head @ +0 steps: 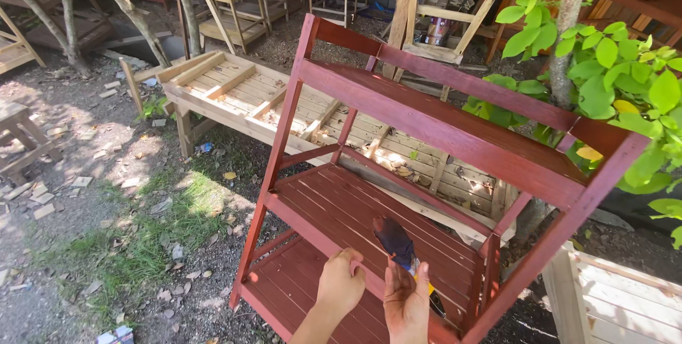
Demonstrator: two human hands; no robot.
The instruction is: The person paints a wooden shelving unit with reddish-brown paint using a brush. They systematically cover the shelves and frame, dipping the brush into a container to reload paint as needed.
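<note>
The person stands over a red-stained wooden shelf rack [433,166] that leans tilted on the dirt, its slatted shelves facing up. The left hand [339,283] is curled around the front edge of the middle shelf, gripping the board and steadying the frame. The right hand [406,301] is closed on the handle of a paintbrush [395,242], whose dark, stain-loaded bristles point up and away, just above the slats of that same shelf.

To do this step well, it seems wise to keep the left hand on wood that looks already dry, or on an edge that can be touched up after, since a grip on wet stain would leave marks. Strokes would best run along the slats, with the grain, and the gaps between slats need the bristle tips worked in so that no pale wood shows. The brush looks heavily loaded, so drips at the lower rail are the likely fault to watch for.

Behind the rack lies an unpainted pale wooden rack [284,102] flat on the ground, and more bare frames stand at the back. A round tin can [438,30] with a reddish label sits on a pale frame near the top centre; its print is too small to tell. A leafy green shrub [611,81] crowds the right side, and a pale slatted crate [618,301] sits at the lower right
</note>
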